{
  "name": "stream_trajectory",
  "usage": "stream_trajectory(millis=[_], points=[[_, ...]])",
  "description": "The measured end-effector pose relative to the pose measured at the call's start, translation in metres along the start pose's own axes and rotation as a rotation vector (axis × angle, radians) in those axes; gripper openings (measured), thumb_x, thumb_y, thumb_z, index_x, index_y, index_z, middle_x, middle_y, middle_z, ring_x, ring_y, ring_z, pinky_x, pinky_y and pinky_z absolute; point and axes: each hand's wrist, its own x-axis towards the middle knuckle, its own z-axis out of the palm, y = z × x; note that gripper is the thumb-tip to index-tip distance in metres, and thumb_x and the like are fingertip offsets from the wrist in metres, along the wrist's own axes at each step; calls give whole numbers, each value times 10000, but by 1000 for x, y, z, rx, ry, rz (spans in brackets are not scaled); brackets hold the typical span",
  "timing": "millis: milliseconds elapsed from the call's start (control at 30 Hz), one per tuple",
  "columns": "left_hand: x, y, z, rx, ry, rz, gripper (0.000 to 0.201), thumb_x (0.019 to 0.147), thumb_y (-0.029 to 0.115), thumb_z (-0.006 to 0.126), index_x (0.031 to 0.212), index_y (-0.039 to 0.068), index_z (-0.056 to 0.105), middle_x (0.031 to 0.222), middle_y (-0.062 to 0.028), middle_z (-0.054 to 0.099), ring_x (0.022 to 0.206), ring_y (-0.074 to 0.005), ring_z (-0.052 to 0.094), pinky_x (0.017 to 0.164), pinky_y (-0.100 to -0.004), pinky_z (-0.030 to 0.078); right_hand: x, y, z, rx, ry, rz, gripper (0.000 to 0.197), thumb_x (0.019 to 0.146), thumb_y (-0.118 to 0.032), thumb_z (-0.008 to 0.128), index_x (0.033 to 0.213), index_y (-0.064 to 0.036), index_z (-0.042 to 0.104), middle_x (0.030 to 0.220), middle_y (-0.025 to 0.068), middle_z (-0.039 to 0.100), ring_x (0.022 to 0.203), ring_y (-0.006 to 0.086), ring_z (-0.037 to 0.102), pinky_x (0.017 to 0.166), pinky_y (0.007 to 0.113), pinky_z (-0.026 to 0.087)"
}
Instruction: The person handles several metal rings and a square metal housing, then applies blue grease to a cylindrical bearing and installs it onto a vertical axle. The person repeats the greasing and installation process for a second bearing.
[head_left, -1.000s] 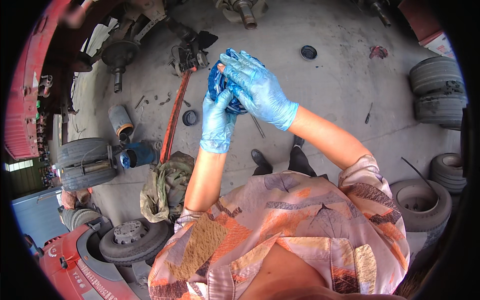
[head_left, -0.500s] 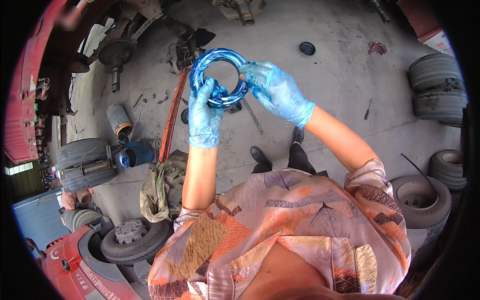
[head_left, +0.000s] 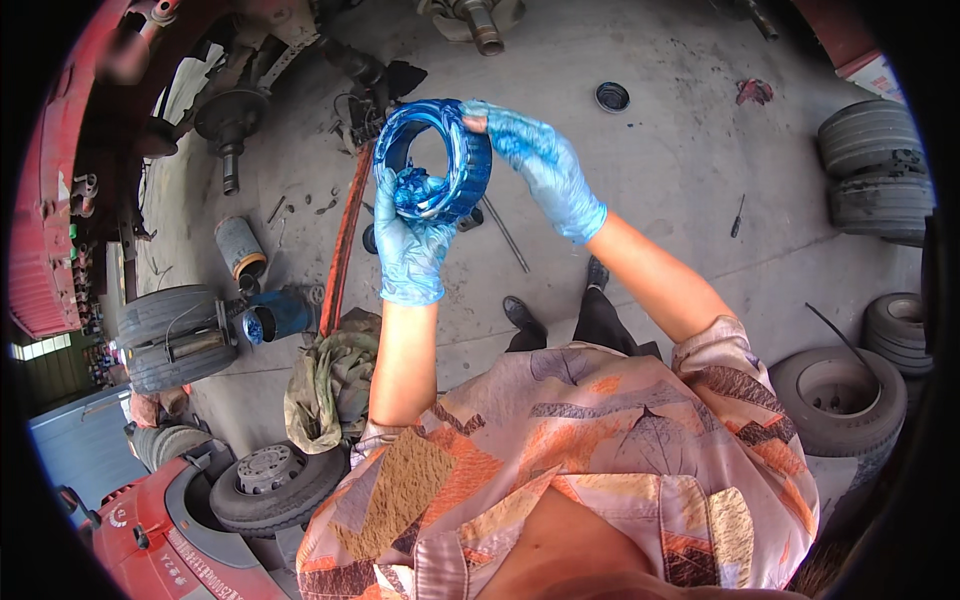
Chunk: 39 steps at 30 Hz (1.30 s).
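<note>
A wide ring smeared with blue grease, with rollers showing along its outer side, looks like a roller bearing (head_left: 474, 172); it is up in front of me, tilted. My left hand (head_left: 412, 250), in a blue glove, is closed round its lower left part, with a lump of blue grease by the fingers inside the opening. My right hand (head_left: 545, 165), gloved and greasy too, pinches the upper right rim; a bare fingertip shows through the glove.
A red bar (head_left: 348, 235) runs along the floor beside my left arm. A blue drum (head_left: 282, 315), a crumpled cloth (head_left: 325, 390) and wheels lie to the left. Several tyres (head_left: 875, 170) stand at right. A round black container (head_left: 612, 97) and a thin rod (head_left: 506, 234) lie ahead.
The bearing has turned, so its roller-lined outer side now shows more. My right hand has moved slightly up and left along the rim; my left hand keeps its hold.
</note>
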Motion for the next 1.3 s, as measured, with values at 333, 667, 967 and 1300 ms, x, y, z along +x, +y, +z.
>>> stream_trajectory(millis=[333,667,967,1300], points=[[33,-49,11,26,6,-122,526,890,297,628,1324,38,483,1300,-199,534,1164,-368,556,1008,-528,457,11,11,-54,-574,-39,-334,466,934,-258,526,1377,-117,487,1389,132,503,1283,307,479,1107,409,347],[81,-116,39,49,12,-143,515,932,408,568,1269,24,500,1189,-216,593,1090,-361,606,959,-542,498,15,6,-145,-396,-12,-194,442,955,-282,482,1351,-90,516,1395,140,491,1288,333,467,1114,415,325],[127,-123,87,77,-40,-287,730,893,580,525,1303,-16,425,1219,-217,561,1092,-330,594,913,-460,533,20,34,-160,-820,-223,-332,542,864,-146,610,1388,-153,473,1365,122,512,1292,359,452,1098,492,346],[193,-90,91,134,-67,-437,790,853,666,512,1268,-4,467,1239,-186,575,1118,-330,584,999,-507,459,176,90,-174,-871,-803,232,407,971,-324,435,1295,-100,536,1304,155,555,1240,334,489,1043,418,399]])
